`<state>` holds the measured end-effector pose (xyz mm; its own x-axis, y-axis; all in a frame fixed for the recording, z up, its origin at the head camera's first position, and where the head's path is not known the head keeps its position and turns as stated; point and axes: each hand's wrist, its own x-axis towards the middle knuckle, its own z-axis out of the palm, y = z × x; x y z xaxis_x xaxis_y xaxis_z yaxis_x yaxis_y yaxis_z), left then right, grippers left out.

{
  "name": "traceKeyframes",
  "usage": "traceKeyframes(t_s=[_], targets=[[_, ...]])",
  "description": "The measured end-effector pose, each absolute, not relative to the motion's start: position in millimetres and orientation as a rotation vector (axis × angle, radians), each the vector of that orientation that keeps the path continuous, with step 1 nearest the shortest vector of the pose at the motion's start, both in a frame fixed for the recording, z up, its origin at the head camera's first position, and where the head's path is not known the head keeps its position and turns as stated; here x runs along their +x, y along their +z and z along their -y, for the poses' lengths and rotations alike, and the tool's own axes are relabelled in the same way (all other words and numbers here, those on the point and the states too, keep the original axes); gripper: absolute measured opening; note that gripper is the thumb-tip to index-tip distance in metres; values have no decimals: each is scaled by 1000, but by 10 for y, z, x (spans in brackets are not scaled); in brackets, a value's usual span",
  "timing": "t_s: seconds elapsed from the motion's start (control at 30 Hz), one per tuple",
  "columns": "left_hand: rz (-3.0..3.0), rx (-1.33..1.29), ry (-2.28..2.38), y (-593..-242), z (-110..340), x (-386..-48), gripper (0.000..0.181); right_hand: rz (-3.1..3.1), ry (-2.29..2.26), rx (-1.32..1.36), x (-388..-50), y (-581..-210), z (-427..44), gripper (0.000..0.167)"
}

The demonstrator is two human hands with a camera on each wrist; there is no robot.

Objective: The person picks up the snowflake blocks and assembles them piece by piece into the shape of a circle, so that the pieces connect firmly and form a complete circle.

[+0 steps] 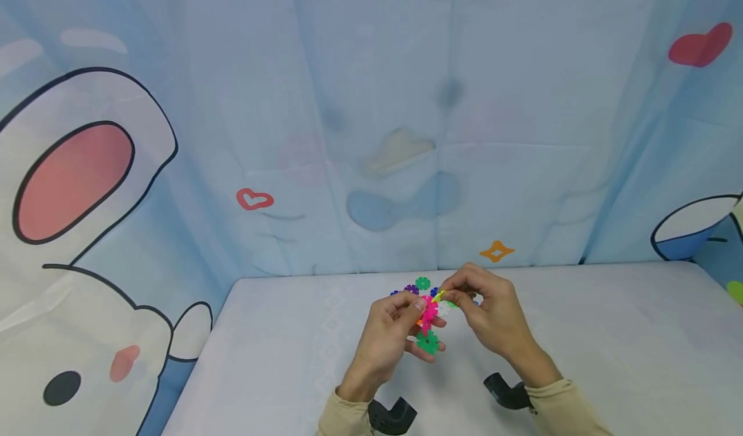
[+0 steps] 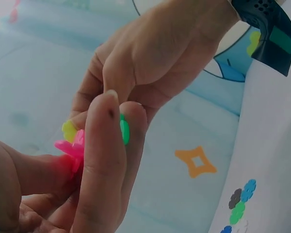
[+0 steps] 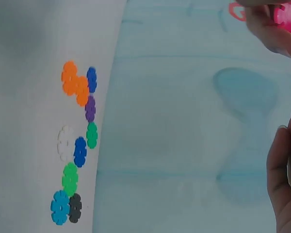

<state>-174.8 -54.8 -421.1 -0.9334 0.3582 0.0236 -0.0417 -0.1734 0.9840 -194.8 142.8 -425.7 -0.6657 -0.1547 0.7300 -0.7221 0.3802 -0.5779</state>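
In the head view my left hand (image 1: 383, 333) holds pink snowflake discs (image 1: 429, 308) between thumb and fingers. A green snowflake disc (image 1: 427, 342) shows just below them among the same fingers. My right hand (image 1: 496, 313) pinches a yellow snowflake disc (image 1: 438, 296) between thumb and index finger, right at the pink discs' upper edge. The left wrist view has the yellow disc (image 2: 69, 130) close beside the pink disc (image 2: 76, 145); the left fingers (image 2: 105, 155) cover much of the join. Whether yellow and pink are slotted together I cannot tell.
Loose snowflake discs lie along the white table's far edge: orange (image 3: 69, 78), purple (image 3: 90, 108), white (image 3: 65, 143), light blue (image 3: 60, 208), dark grey (image 3: 75, 208) and several others. A printed blue curtain (image 1: 371, 100) hangs behind the table. Black mounts (image 1: 393, 416) sit at both wrists.
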Motion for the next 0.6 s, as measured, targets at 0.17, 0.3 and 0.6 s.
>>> traceKeyframes(t_s=[0.17,0.3,0.6], targets=[[-1880,372,2189,-4198,566,-1730,29,2019,1230,759,-1947,-4286,-1379,32],[-1915,387,2170,-4199,598,-1737,27,2012,1213,773,-1941,-4313,-1332,35],[-1872,368,2160,-4207,731,-1856,29,2112,1217,741,-1995,-4411,-1306,35]])
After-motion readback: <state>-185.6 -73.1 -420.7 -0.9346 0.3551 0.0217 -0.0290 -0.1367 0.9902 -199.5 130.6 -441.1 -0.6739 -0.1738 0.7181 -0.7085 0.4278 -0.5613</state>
